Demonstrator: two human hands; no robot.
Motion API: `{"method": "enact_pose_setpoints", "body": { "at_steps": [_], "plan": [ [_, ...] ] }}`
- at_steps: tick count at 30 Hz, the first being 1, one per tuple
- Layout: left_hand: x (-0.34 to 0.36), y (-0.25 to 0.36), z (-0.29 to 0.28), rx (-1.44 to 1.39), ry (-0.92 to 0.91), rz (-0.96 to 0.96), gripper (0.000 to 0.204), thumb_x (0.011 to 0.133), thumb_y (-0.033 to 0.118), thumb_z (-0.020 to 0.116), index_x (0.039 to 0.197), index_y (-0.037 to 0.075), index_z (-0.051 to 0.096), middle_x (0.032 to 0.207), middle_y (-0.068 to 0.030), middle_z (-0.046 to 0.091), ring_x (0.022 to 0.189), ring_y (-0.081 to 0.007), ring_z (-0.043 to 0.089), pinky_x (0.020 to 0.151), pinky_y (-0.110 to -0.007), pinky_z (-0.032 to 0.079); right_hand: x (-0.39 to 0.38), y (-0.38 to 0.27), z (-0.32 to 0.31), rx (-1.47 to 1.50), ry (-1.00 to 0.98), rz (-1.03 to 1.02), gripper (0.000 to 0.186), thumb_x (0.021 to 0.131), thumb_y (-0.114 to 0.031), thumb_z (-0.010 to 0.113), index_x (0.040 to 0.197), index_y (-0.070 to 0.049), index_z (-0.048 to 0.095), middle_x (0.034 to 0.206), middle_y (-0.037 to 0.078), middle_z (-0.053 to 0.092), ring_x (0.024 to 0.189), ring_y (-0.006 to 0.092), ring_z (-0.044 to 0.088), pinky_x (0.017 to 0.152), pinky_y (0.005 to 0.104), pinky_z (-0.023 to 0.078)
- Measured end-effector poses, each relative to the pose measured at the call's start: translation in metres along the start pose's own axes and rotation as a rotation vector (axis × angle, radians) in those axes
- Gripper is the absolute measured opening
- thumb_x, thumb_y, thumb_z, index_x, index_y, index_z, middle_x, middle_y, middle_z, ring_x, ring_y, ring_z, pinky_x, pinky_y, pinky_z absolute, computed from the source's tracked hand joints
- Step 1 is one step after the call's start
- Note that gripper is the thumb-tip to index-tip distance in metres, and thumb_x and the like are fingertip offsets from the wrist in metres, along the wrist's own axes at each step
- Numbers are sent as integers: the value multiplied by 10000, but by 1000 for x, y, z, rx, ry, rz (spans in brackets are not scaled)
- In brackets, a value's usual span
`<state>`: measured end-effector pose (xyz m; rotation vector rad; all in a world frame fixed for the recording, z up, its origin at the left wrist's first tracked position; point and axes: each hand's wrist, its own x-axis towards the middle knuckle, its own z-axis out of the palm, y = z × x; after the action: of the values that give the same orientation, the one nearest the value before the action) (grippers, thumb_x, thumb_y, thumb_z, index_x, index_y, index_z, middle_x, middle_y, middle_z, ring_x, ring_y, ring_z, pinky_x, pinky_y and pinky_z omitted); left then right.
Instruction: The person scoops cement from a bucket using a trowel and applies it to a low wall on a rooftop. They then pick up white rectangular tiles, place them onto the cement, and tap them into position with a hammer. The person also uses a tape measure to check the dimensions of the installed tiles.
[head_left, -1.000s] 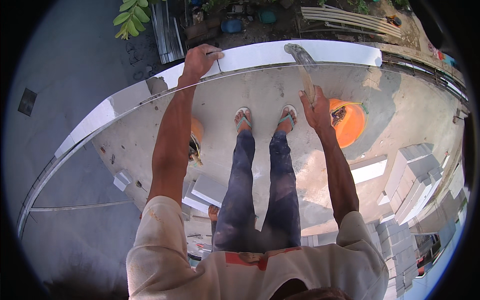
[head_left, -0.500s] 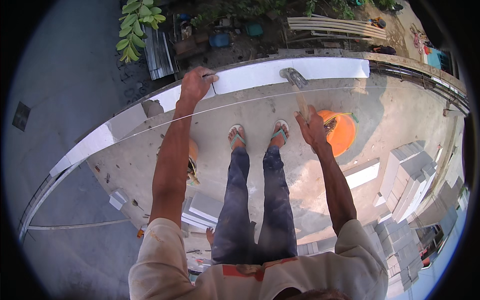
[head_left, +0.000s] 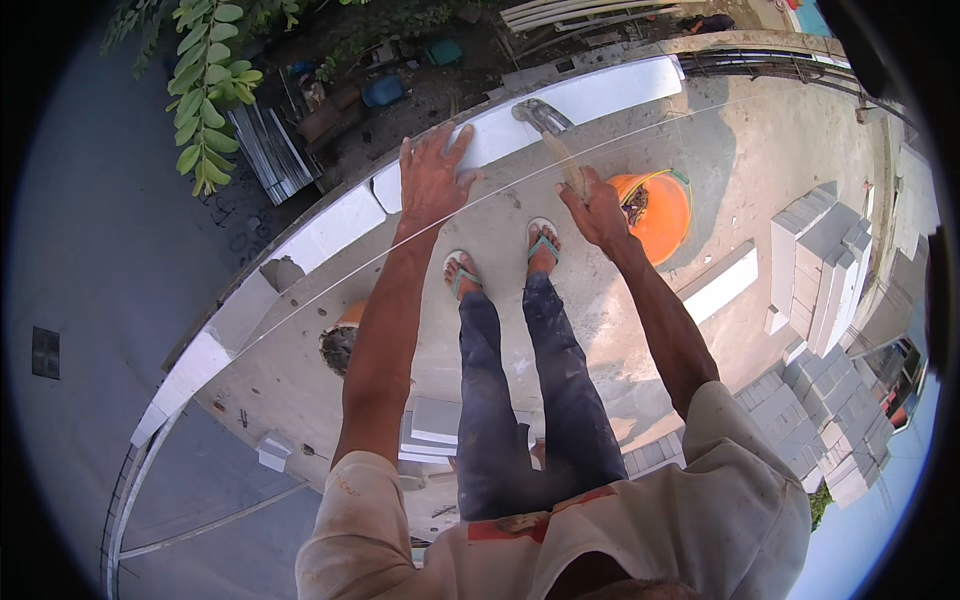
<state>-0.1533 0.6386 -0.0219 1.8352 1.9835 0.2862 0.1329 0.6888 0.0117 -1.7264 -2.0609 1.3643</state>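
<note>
Concrete floor (head_left: 620, 350): left hand (head_left: 432, 188) at eleven o'clock, fingers spread over white blocks (head_left: 622, 90); right hand (head_left: 602, 212) at two, fingers wrapping a hammer (head_left: 545, 117); a stray swing could chip edges.

Left hand (head_left: 434, 182): fingers spread across the white block (head_left: 497, 141), right of the joint (head_left: 377, 194) it pinched before.
Gap to mallet (head_left: 543, 116): narrower.

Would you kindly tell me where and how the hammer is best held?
I'd take the hammer by its wooden handle, from the near end, as the right hand does: the handle is slim and slants nearward, while the thicker head lies farther out, at the white block.
</note>
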Motion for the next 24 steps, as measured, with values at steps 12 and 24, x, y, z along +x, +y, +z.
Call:
{"method": "enact_pose_setpoints", "body": {
  "at_steps": [12,24],
  "plan": [
    [-3,2,1,32,57,35,784,841,283,856,1553,195,541,1544,-114,541,1446,-315,488,1229,-649,285,-12,12,-24,69,117,74,456,997,-333,689,1183,69,583,801,280,688,760,427,721,685,491,538],
    [-3,1,6,42,12,54,802,850,257,845,1573,176,507,1557,-135,511,1449,-340,471,1215,-660,276,-3,36,-40,87,184,162,493,991,-353,715,1214,63,573,771,235,663,724,335,702,663,476,518]
  ]
}}
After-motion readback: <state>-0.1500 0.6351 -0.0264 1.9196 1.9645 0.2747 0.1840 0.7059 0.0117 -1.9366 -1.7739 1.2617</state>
